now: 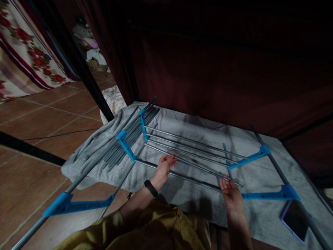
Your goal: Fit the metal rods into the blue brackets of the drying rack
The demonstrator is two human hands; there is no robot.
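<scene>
A thin metal rod (194, 164) slants across the rack frame. My left hand (164, 167), with a black band at the wrist, pinches it near its middle. My right hand (230, 189) has its fingers closed round the same rod close to its right end. The rod's left end meets a blue plastic bracket (143, 125). Several other rods (192, 140) run behind it toward another blue bracket (249, 158) at the right. Nearer me, a thicker front bar (186, 177) reaches from the left blue bracket (126, 146) and passes behind my right hand.
A bundle of loose grey tubes (125, 142) lies at the left on a grey blanket (91, 152). A phone (295, 220) rests at the right under an upright tube. Dark posts (85, 69) and a maroon curtain (221, 76) stand around the bed.
</scene>
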